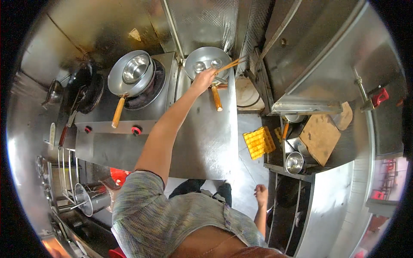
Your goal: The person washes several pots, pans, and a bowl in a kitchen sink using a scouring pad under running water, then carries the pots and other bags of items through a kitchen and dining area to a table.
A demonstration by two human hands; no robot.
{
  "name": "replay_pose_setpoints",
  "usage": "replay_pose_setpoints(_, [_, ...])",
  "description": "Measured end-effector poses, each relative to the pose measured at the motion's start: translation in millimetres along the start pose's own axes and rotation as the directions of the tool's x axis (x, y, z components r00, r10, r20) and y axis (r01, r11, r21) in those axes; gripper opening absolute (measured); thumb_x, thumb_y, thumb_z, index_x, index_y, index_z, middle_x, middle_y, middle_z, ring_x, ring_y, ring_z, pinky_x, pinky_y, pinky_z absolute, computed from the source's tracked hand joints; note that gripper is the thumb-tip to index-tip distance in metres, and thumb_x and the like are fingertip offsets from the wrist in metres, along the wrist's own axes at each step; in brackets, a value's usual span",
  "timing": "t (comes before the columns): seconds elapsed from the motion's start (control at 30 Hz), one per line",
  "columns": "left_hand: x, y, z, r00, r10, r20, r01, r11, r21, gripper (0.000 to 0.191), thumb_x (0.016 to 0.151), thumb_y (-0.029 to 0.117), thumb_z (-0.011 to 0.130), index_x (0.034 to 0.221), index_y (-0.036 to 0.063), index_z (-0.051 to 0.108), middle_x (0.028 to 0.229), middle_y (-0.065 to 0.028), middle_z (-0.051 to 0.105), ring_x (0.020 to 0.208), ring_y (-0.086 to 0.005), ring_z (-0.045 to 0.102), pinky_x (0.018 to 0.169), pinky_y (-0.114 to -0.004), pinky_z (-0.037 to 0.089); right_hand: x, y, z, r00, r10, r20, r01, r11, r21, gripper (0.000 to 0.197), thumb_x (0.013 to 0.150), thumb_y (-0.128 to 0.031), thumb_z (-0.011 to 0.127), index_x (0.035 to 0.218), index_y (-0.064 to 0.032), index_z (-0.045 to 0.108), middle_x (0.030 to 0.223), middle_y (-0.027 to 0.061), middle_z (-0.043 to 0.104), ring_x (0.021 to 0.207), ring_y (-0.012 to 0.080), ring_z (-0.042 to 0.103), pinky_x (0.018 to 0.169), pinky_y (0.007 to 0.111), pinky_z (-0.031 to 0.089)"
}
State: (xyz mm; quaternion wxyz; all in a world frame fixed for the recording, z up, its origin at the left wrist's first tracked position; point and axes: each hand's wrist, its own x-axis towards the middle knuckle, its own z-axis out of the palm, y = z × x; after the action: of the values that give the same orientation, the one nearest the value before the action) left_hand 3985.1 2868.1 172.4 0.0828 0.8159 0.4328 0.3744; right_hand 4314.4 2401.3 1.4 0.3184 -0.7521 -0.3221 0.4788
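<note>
My left hand (205,78) reaches over the near rim of a metal pan (207,53) on the steel counter (200,138). It grips a pair of wooden chopsticks (233,64), whose ends point right past the rim. Two small round metal ladle bowls (199,66) sit in the pan. The wooden pan handle (217,99) extends towards me, below my hand. Where the ladle handles run is partly hidden by the hand. Hanging low at my right side, my right hand (260,192) has curled fingers, and nothing shows in it.
Left on the stove (119,129), a wooden-handled pan (117,75) holds a metal bowl (135,68). Yellow egg trays (259,142) are low on the right, near a shelf with a small pot (294,163) and a cardboard piece (321,137). A steel hood edge (306,108) juts in at right.
</note>
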Motion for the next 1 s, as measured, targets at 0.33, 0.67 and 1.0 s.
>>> replay_pose_setpoints(0.33, [-33.0, -63.6, 5.7, 0.932, -0.328, 0.152, 0.287, 0.927, 0.24, 0.029, 0.073, 0.007, 0.058, 0.102, 0.0058, 0.054, 0.102, -0.0173, 0.051, 0.09, -0.0341, 0.055, 0.077, -0.04, 0.046, -41.0, 21.1, 85.9, 0.995, 0.07, 0.075, -0.056, 0.982, -0.182, 0.016, 0.081, -0.014, 0.054, 0.089, -0.0003, 0.057, 0.065, 0.0073, 0.057, 0.054, 0.014, 0.054, 0.049, 0.027, 0.046])
replay_pose_setpoints(0.67, [-40.0, -40.8, 3.3, 0.661, -0.436, 0.611, 0.75, 0.396, -0.53, 0.029, 0.076, 0.014, 0.056, 0.103, 0.0037, 0.056, 0.088, -0.0024, 0.061, 0.056, -0.0075, 0.044, 0.043, -0.022, 0.036, -15.1, -59.5, 34.3, 0.987, -0.161, 0.006, 0.146, 0.881, -0.45, 0.022, 0.078, -0.017, 0.054, 0.093, -0.0011, 0.057, 0.068, 0.0134, 0.061, 0.058, 0.0204, 0.059, 0.055, 0.03, 0.046])
replay_pose_setpoints(1.0, [-84.8, 35.0, -36.5, 0.557, -0.727, 0.401, 0.739, 0.213, -0.639, 0.03, 0.085, 0.033, 0.044, 0.097, 0.0076, 0.056, 0.064, 0.0012, 0.047, 0.052, -0.0062, 0.041, 0.042, -0.021, 0.033, -8.2, -96.1, 32.5, 0.966, -0.228, 0.125, 0.26, 0.815, -0.518, 0.021, 0.079, -0.016, 0.053, 0.094, -0.0019, 0.058, 0.073, 0.0177, 0.06, 0.065, 0.0283, 0.059, 0.061, 0.035, 0.046])
